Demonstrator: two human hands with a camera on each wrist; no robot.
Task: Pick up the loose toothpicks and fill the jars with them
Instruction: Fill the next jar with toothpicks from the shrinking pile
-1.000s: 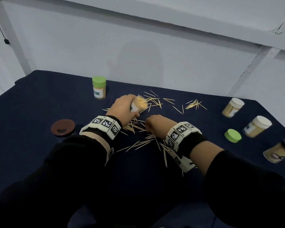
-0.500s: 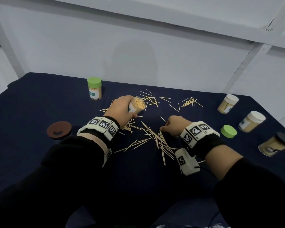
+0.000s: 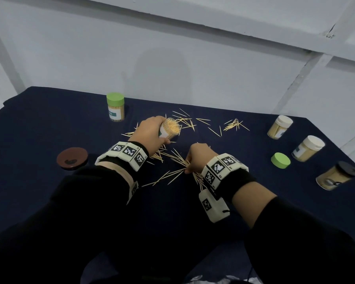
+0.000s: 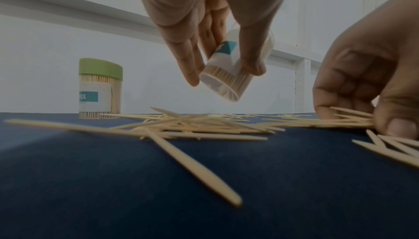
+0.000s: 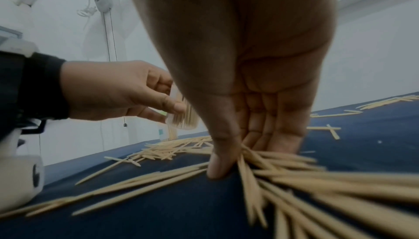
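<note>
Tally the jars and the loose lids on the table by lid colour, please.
Green-lidded jar: 1
White-lidded jars: 2
Dark-lidded jar: 1
Open jar, in left hand: 1
Loose green lid: 1
Loose brown lid: 1
Total: 7

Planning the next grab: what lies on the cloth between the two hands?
Loose toothpicks lie crisscrossed between the left hand and right hand, clearest in the head view.

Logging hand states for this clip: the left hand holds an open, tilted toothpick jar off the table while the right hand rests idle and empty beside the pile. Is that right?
Not quite. The right hand is not idle: its fingers and thumb pinch a bunch of loose toothpicks on the table, as the right wrist view shows. The rest stands: the left hand holds the open jar tilted off the table.
</note>
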